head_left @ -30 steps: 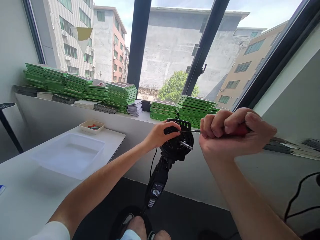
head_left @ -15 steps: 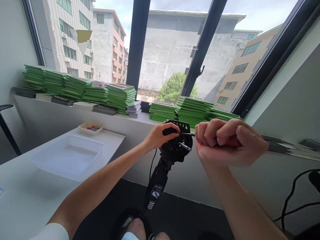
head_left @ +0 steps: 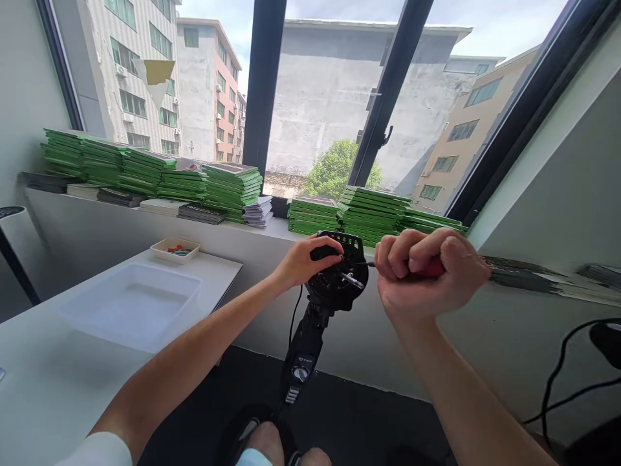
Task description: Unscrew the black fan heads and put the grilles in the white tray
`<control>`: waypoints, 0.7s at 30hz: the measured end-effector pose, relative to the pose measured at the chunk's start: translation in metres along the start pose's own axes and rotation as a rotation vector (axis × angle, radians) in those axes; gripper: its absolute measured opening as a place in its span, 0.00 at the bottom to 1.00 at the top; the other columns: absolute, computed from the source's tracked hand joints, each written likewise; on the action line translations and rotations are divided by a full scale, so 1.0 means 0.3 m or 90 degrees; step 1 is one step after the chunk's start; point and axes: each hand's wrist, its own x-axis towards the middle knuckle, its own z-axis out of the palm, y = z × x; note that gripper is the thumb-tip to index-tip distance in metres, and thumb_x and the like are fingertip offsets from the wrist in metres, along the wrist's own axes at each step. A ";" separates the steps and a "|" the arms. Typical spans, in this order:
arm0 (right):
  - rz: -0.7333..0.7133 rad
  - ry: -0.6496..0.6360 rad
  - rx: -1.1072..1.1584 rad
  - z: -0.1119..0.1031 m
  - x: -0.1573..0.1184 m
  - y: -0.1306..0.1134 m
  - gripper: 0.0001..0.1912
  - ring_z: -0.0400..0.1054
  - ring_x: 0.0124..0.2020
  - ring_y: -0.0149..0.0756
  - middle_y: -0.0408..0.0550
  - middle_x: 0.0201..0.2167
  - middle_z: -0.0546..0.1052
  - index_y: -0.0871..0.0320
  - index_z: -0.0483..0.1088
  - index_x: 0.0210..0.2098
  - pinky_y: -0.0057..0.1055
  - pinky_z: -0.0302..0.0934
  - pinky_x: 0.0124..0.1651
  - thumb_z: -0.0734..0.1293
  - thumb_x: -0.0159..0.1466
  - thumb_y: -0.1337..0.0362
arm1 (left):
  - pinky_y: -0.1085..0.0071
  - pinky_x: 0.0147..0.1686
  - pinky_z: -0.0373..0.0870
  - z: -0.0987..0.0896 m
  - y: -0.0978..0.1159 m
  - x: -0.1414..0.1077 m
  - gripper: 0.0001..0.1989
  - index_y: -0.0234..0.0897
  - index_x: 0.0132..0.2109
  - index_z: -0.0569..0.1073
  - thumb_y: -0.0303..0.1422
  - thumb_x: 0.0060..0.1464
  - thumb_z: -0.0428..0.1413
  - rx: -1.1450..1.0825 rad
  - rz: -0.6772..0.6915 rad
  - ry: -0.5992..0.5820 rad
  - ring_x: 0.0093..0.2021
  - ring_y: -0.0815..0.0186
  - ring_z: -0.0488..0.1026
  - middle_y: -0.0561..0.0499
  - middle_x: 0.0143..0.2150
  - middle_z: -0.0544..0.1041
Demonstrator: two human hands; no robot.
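Note:
A black standing fan (head_left: 327,291) without grille or blades is in front of me, its bare metal shaft (head_left: 350,279) pointing toward me and to the right. My left hand (head_left: 313,260) reaches the upper left of the motor head, thumb and forefinger pinched together; what lies between them is too small to make out. Wrapped in the fist of my right hand (head_left: 429,272) is a screwdriver with a red handle (head_left: 433,267). Its thin dark blade points left at the motor head, close to my left fingertips. Whether its tip touches anything is unclear.
Stacks of green-edged books (head_left: 233,188) line the window sill. At left, a white table (head_left: 39,375) bears a translucent plastic bin (head_left: 130,304) and a small cream tray (head_left: 175,251) with red and blue bits. A black cable (head_left: 548,388) hangs at right.
My right hand, with the screwdriver, has shifted slightly left and its fist has turned. My left hand stays at the motor head. The whole view has moved a little.

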 end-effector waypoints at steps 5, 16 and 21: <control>-0.043 0.011 -0.026 -0.027 -0.025 0.005 0.21 0.47 0.12 0.29 0.39 0.12 0.56 0.53 0.64 0.18 0.32 0.43 0.15 0.67 0.66 0.58 | 0.65 0.56 0.67 -0.001 0.002 0.000 0.05 0.39 0.42 0.78 0.35 0.61 0.60 -0.011 0.011 0.000 0.48 0.62 0.76 0.51 0.44 0.82; -0.072 -0.014 0.053 0.003 0.037 -0.017 0.19 0.42 0.11 0.27 0.38 0.10 0.55 0.54 0.62 0.16 0.30 0.39 0.13 0.63 0.63 0.63 | 0.61 0.68 0.58 0.011 0.023 -0.003 0.05 0.40 0.42 0.78 0.35 0.62 0.60 -0.014 0.014 -0.007 0.47 0.64 0.76 0.53 0.43 0.82; -0.041 -0.006 0.031 0.000 0.035 -0.016 0.20 0.42 0.11 0.28 0.39 0.10 0.55 0.54 0.60 0.15 0.31 0.39 0.14 0.65 0.62 0.61 | 0.61 0.67 0.59 0.011 0.029 -0.003 0.05 0.39 0.41 0.78 0.35 0.62 0.61 -0.009 0.007 0.001 0.47 0.63 0.76 0.52 0.43 0.82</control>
